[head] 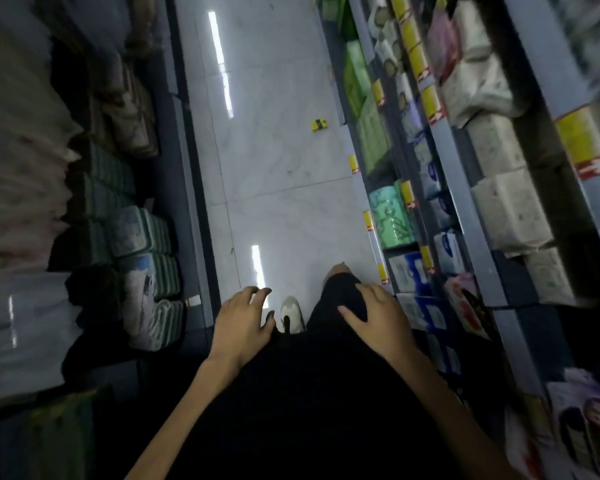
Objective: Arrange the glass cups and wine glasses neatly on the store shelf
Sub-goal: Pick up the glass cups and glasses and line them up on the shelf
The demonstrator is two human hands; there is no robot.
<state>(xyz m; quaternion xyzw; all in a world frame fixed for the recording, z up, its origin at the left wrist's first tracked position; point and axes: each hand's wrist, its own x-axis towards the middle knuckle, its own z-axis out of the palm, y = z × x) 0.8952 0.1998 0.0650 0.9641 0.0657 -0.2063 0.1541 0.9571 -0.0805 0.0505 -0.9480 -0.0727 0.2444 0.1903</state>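
No glass cups or wine glasses show in this blurred view. I look straight down a store aisle. My left hand (245, 320) hangs in front of me with its fingers apart and nothing in it. My right hand (378, 318) is spread open too, empty, over my dark-clothed leg. A white shoe (291, 317) is on the floor between the two hands.
The pale marble floor (278, 140) runs ahead between two shelf rows. Packs of tissue and paper goods (499, 202) fill the right shelves behind yellow price tags. Stacked packs (142, 233) line the left shelves. A small yellow object (319, 125) lies on the floor ahead.
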